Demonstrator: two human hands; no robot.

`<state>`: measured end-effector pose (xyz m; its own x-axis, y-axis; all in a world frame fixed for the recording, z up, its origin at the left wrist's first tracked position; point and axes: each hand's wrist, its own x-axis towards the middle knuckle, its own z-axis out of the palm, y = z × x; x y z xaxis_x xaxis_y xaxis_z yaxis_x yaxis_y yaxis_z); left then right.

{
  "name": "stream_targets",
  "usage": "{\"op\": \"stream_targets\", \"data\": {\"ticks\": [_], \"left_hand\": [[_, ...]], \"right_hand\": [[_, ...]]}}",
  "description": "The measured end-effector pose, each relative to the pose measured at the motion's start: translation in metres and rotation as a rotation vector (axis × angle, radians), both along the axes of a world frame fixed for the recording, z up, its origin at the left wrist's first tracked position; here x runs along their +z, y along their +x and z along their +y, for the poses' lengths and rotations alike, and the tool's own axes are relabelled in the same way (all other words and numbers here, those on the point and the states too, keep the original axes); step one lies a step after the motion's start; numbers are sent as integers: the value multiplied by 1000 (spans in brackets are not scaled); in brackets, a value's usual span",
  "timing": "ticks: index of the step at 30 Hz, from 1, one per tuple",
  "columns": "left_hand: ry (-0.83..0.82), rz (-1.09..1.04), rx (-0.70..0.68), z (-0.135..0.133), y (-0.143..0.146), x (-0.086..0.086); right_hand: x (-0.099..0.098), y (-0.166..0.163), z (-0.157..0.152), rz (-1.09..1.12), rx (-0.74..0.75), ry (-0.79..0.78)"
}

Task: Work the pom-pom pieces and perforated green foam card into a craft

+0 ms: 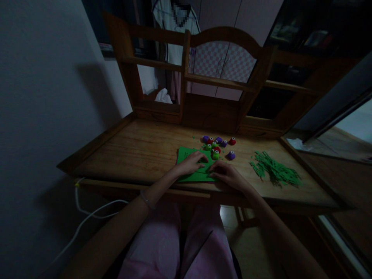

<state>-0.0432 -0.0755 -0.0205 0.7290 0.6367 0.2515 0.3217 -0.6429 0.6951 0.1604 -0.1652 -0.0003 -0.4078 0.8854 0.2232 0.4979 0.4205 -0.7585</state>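
Observation:
A green sheet or thin pad (188, 177) with small dark print near its upper left lies at the front of the wooden desk. My left hand (189, 164) rests on it, fingers bent with the thumb apart from them. At the sheet's right side is my right hand (228, 174), its fingers curled and the thumb close below. A dark line, like an edge or narrow strip, runs across the green between both hands. What the right fingertips hold is too small and dim to make out. Just beyond the hands stands a group of small purple, red and green pieces (215, 155) with round white tops.
Tiny green scraps (193, 137) lie around the coloured pieces. A heap of narrow green strips (274, 168) covers part of the desk's right side. Wooden shelves (186, 77) rise along the back edge. A white cable (87, 215) hangs at the left front.

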Motion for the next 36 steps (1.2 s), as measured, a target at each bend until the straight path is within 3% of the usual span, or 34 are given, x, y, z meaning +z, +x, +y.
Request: {"op": "stream_targets", "data": {"ticks": [20, 31, 36], "left_hand": [[17, -11, -7, 4, 1, -7], [17, 8, -11, 3, 1, -4], [12, 9, 0, 3, 1, -5]], "right_hand": [[3, -11, 7, -79, 32, 103], [11, -7, 1, -100, 83, 49], [9, 3, -6, -40, 16, 8]]}}
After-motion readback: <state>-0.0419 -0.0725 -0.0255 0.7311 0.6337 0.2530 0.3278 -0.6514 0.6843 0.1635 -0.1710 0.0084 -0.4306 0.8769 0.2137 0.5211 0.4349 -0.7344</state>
